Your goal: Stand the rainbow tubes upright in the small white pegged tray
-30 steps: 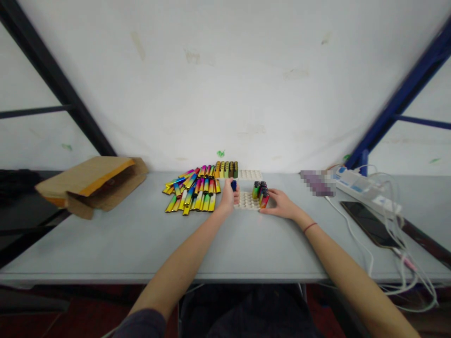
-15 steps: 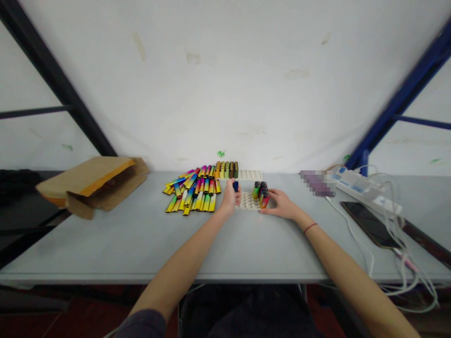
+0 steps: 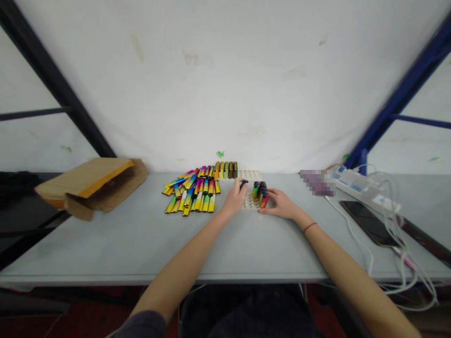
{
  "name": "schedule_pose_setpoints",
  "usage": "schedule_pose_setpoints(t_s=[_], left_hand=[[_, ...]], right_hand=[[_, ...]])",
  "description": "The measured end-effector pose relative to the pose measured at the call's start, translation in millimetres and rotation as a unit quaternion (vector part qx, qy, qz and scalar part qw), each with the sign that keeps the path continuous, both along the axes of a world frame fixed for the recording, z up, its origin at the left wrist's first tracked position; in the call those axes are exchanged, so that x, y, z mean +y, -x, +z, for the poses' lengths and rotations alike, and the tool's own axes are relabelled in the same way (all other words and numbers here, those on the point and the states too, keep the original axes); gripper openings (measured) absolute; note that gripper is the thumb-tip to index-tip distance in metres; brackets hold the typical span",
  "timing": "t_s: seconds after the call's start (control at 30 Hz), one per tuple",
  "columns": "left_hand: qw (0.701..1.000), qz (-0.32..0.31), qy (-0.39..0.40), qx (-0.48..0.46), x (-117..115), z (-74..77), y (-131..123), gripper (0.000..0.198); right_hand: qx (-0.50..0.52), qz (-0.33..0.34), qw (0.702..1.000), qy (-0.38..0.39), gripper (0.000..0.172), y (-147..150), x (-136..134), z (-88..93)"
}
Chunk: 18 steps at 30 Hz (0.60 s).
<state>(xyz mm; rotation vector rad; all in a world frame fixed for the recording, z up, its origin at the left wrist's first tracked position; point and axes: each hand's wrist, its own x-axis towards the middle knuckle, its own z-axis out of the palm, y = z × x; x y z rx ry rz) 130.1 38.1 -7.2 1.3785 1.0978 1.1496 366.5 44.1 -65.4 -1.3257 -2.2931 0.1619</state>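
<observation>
My left hand [image 3: 234, 199] is closed around a dark-topped lighter [image 3: 243, 183], held over the left side of a cream holed tray [image 3: 250, 203]; the fingers hide most of its body. At the tray's right side stand several rainbow-coloured lighters with black tops [image 3: 261, 192], upright in rows. My right hand [image 3: 280, 204] grips the tray's right end, thumb at the near corner and fingers behind, close against the lighters. To the left lies a loose pile of shiny rainbow and gold lighter cases [image 3: 192, 195].
Behind, a second holed tray [image 3: 251, 174] holds upright gold-topped pieces [image 3: 226, 169] at its left. An opened cardboard box [image 3: 95, 183] lies at the left. On the right are a phone [image 3: 368, 223], a power strip [image 3: 366, 190], white cables [image 3: 352, 234] and a blurred-out item [image 3: 317, 183].
My left hand has moved a little to the right, further over the tray, and the lighter in it has tilted. My right hand stays in place.
</observation>
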Motion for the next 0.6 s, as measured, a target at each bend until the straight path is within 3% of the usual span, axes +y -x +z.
schedule_pose_setpoints(t_s=[0.1, 0.17, 0.4, 0.6], left_hand=[[0.98, -0.02, -0.171, 0.103, -1, -3.4, 0, 0.016], [0.961, -0.046, -0.23, 0.144, 0, -4.8, 1, 0.016], [0.942, -0.118, -0.251, 0.19, 8, -16.2, 2, 0.025], [0.933, -0.095, -0.27, 0.218, 4, -19.4, 1, 0.032]], right_hand=[[0.0, 0.001, 1.0, -0.003, 0.08, 0, 0, -1.3], [0.0, 0.003, 1.0, -0.004, 0.08, -1, 1, -1.4], [-0.002, 0.004, 1.0, -0.003, 0.081, 0, 1, -0.8], [-0.004, -0.001, 1.0, -0.006, 0.079, 0, 0, -1.9]])
